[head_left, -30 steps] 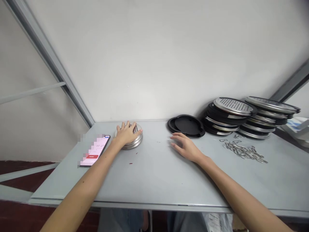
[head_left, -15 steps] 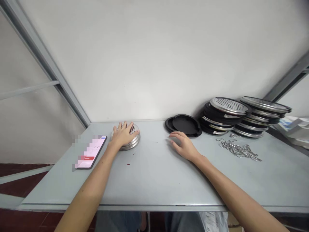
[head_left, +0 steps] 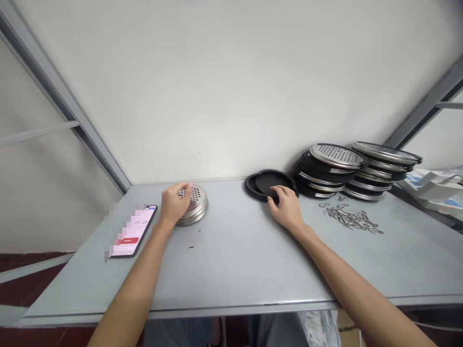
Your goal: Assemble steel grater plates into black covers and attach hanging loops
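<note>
A short stack of round perforated metal discs [head_left: 197, 205] stands at the left of the grey table. My left hand [head_left: 176, 203] is closed at the left side of that stack, its thumb over the top disc and its fingers curled round the edge. Two black round trays [head_left: 273, 182] lie overlapping near the wall. My right hand [head_left: 285, 207] is at their front edge, with thumb and fingers closed on the rim of the upper tray.
A phone [head_left: 132, 231] lies at the left. To the right are two tall stacks of black trays with metal discs [head_left: 327, 168], [head_left: 385, 168] and a pile of metal clips [head_left: 352, 218]. White items [head_left: 434, 188] stand beyond the table's right end.
My left hand has curled its spread fingers at the disc stack's left side. My right hand has moved right and forward to the black trays. The view has shifted slightly.
</note>
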### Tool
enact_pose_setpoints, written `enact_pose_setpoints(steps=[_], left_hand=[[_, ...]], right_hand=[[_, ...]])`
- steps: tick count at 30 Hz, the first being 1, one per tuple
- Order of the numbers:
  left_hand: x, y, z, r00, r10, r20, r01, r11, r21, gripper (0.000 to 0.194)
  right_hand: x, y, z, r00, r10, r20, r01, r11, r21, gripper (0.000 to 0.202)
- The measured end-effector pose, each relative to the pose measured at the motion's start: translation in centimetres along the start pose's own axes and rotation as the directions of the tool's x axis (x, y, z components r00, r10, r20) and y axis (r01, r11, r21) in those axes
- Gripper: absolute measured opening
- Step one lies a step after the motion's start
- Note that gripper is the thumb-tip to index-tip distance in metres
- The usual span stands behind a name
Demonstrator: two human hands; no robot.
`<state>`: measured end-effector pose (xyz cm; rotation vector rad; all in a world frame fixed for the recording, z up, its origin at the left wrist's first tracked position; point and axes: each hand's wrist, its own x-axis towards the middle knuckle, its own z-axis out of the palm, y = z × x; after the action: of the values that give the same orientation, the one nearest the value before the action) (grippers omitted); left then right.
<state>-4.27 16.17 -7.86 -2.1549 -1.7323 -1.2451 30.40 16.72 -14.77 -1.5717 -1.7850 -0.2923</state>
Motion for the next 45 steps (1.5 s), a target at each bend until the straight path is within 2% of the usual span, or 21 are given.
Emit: enact_pose_setpoints(steps=[2, 3, 4, 7, 11, 14, 23, 30, 33, 38, 45], left_hand=[[-0.9, 0.8, 0.0, 0.989, 0.084, -0.122, -0.095, 0.992, -0.080, 0.029], [-1.6, 1.3, 0.2, 0.967, 0.164, -0.193, -0.189, 0.974, -0.123, 0.027], [-2.3, 1.9, 0.5, 0.948, 0.246, -0.201, -0.279, 0.947, -0.157, 0.025], [-4.7, 4.1, 1.6, 0.918, 0.387, -0.089, -0.397, 0.893, -0.212, 0.021], [-6.7, 6.2, 3.1, 0.862, 0.503, 0.058, -0.464, 0.832, -0.305, 0.018], [-6.9, 6.6, 3.4, 0.856, 0.506, 0.104, -0.446, 0.826, -0.344, 0.019], [-6.2, 5.6, 2.7, 0.913, 0.396, 0.098, -0.345, 0.877, -0.336, 0.023], [-6.5, 5.7, 2.8, 0.889, 0.418, 0.188, -0.342, 0.878, -0.334, 0.022], [-6.5, 5.7, 2.7, 0.884, 0.412, 0.223, -0.331, 0.886, -0.325, 0.023], [-6.5, 5.9, 2.6, 0.880, 0.400, 0.256, -0.315, 0.895, -0.316, 0.023], [-6.5, 6.0, 2.5, 0.874, 0.388, 0.293, -0.297, 0.903, -0.311, 0.023]], right_hand=[[0.4, 0.8, -0.1, 0.998, 0.062, -0.029, -0.063, 0.997, -0.041, 0.037], [0.6, 1.3, -0.1, 0.995, 0.096, -0.042, -0.099, 0.993, -0.068, 0.038], [0.7, 1.8, -0.1, 0.990, 0.131, -0.048, -0.135, 0.987, -0.092, 0.039], [1.0, 3.3, 0.0, 0.974, 0.219, -0.060, -0.225, 0.966, -0.127, 0.045], [0.9, 4.4, 0.4, 0.960, 0.276, 0.054, -0.267, 0.955, -0.130, 0.047], [0.9, 4.5, 0.6, 0.965, 0.248, 0.087, -0.236, 0.963, -0.128, 0.047], [1.0, 3.0, 0.0, 0.958, 0.271, 0.093, -0.260, 0.959, -0.115, 0.055], [0.8, 2.1, -0.6, 0.952, 0.256, 0.169, -0.222, 0.956, -0.194, 0.066], [0.8, 2.2, -0.6, 0.974, 0.183, 0.136, -0.159, 0.973, -0.165, 0.066], [0.8, 2.3, -0.2, 0.998, 0.063, 0.020, -0.063, 0.998, -0.005, 0.065], [1.2, 1.1, -1.8, 0.991, 0.062, -0.115, -0.058, 0.997, 0.042, 0.061]])
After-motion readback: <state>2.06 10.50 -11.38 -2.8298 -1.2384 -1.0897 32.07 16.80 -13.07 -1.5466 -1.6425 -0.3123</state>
